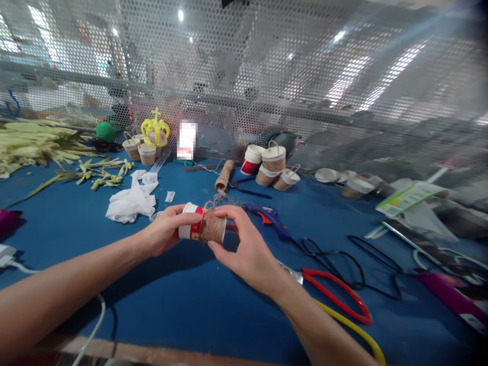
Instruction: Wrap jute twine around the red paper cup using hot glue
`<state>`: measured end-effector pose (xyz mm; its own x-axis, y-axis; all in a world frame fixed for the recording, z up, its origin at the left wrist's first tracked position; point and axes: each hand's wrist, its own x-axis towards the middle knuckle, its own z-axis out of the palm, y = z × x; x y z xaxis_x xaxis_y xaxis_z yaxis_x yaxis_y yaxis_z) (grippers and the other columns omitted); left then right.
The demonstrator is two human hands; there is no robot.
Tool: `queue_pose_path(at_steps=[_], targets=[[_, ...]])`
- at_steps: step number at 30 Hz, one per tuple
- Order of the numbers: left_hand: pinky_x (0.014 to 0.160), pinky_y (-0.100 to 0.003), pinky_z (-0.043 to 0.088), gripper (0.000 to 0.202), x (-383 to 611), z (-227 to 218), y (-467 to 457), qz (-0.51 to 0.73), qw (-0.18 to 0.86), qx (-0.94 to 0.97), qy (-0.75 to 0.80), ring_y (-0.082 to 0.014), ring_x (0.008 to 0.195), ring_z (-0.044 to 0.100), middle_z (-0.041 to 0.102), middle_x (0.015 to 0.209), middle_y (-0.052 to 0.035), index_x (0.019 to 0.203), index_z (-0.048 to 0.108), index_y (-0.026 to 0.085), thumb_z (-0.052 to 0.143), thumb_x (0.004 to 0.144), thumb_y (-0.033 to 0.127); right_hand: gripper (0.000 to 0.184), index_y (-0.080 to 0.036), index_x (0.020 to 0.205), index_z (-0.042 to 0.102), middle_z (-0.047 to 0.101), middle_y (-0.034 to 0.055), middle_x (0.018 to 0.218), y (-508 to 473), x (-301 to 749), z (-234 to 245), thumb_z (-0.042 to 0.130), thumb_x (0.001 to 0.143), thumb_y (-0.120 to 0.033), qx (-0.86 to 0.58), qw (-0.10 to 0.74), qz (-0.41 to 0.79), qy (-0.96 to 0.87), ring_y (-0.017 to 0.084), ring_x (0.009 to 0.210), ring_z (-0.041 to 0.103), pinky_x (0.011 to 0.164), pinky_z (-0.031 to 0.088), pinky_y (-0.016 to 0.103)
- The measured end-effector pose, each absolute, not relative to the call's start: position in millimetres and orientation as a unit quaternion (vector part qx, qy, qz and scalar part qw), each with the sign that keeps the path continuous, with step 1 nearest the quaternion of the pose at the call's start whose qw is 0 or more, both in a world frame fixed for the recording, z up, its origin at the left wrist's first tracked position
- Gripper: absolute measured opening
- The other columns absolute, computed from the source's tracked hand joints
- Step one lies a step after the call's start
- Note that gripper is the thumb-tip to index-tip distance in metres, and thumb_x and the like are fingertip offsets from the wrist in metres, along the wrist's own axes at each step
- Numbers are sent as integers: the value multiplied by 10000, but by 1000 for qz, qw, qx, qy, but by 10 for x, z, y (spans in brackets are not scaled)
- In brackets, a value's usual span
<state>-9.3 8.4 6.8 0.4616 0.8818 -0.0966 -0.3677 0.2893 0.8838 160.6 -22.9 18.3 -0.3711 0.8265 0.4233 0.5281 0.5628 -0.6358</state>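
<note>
Between my two hands, a red and white paper cup (pixel 189 231) lies on its side above the blue tabletop. Brown twine (pixel 212 226) is wound around part of the cup, toward its right end. My left hand (pixel 168 230) grips the white end, thumb along the red band. Fingers and thumb of my right hand (pixel 244 244) close around the twine-wrapped end. A strand runs up from the cup toward a twine roll (pixel 224 175) lying just behind it. A blue glue gun (pixel 269 219) rests to the right of my right hand.
Red- and yellow-handled scissors (pixel 335 290) lie beside my right forearm, near black cable loops (pixel 343 264). Twine-wrapped cups (pixel 273 158) stand at the back by a perforated metal screen (pixel 236 66). Crumpled white paper (pixel 131 203) and dried husks (pixel 41 145) are on the left.
</note>
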Motion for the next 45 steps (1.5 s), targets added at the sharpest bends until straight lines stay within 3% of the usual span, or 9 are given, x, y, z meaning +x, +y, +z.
queue_pose_path(at_steps=[11,16,21,26,38,42,45], targets=[[521,-213,342,307,-74,23,85,398,710,447,370,-90,523,478,541,580,-5,688,589,81,645,638,378,392,-195,1060,400,410,124,1107,-258,1544,61,498,698,-81,-368,290,35,-883,258,1074,405,895,381,449],[495,-200,305,288,-73,18,87,398,671,471,411,-74,499,430,498,556,18,667,559,89,628,646,368,412,-168,1077,408,454,122,1081,-236,1573,95,592,718,-252,-383,312,128,-860,233,1033,440,896,385,405],[462,-212,235,397,-58,39,18,359,632,550,411,-67,459,334,420,489,43,591,533,105,525,693,489,371,-183,1133,370,495,114,1123,-212,1590,102,420,832,-393,-395,367,337,-772,184,1041,487,881,413,361],[449,-222,164,401,-49,16,-38,316,605,598,419,-62,456,243,330,464,66,533,456,134,529,679,500,358,-188,1118,397,512,106,1144,-233,1552,118,325,865,-430,-374,399,433,-717,167,1074,486,934,375,358],[437,-215,166,391,-8,-18,-95,270,590,648,399,-58,465,222,299,479,65,499,373,153,517,706,451,306,-195,1102,459,521,70,1145,-223,1546,142,288,898,-345,-337,408,425,-734,150,1081,473,947,355,339],[459,-204,222,389,12,-23,-100,269,631,618,383,-61,467,268,367,499,52,544,454,129,467,733,470,315,-170,1095,464,543,87,1121,-184,1547,138,277,897,-327,-386,372,404,-741,153,1048,506,909,389,329],[491,-209,273,415,4,-17,-72,274,640,592,407,-74,480,344,451,533,31,646,547,104,463,725,502,289,-139,1070,486,562,111,1083,-174,1622,229,343,870,-292,-487,327,289,-756,169,965,550,854,418,333]])
